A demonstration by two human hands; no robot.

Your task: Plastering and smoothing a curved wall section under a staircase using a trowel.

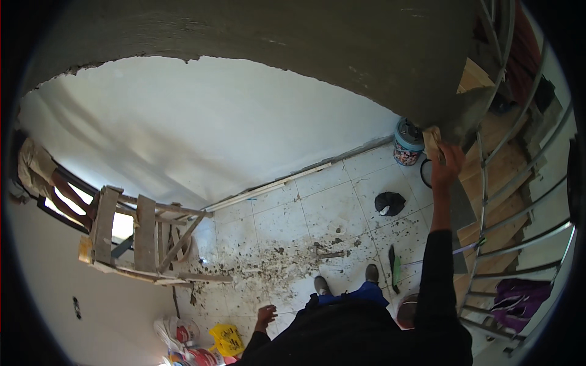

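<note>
Ragged-edged grey plaster (293, 39) nr R hand (450, 162) w/ tan block (432, 140).

A tan, blocky piece (431, 139), perhaps wooden, sits slightly tilted in the right hand (450, 163), near smooth grey plaster (366, 49)

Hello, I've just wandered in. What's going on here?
A person holds out a flat tan piece of unclear material in the right hand, near the edge of a rough grey plastered surface; whether they touch is hard to tell. The left hand hangs low, apparently empty. A blue plastic bucket stands on the white tiled floor, which is strewn with dark crumbs. At left, another person in tan clothing appears to stand on a rough wooden scaffold.
</note>
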